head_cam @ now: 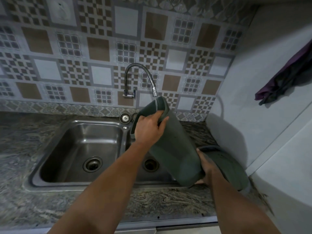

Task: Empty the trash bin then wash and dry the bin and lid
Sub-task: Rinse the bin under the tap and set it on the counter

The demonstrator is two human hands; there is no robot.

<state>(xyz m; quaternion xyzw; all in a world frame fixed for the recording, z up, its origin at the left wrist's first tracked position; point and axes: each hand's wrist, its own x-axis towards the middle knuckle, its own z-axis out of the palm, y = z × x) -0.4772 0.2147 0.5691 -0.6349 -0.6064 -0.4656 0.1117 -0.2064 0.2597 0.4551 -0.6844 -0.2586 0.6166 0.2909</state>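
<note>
Bin: I see the dark green trash bin (172, 149) held tilted over the right basin of the sink (50, 159), its open mouth up at the tap and its base low toward me.
Water: a thin stream falls from the flexible faucet (143, 76) onto the bin's rim.
Left grip: my left hand (150, 129) is grasping the bin at its upper rim, fingers curled over the edge.
Right grip: my right hand (206, 168) is grasping the bin's base from the right side, thumb on the wall and fingers under the bottom.
Lid: the green lid (231, 169) lies on the surface (25, 149) at the right of the sink, just behind my right hand, near the corner wall.
Strainer: a metal sink strainer (125, 118) rests on the surface behind the sink, beside the bin's mouth.
Cloth: a dark purple cloth (290, 78) hangs at the right wall, well apart from the bin.
</note>
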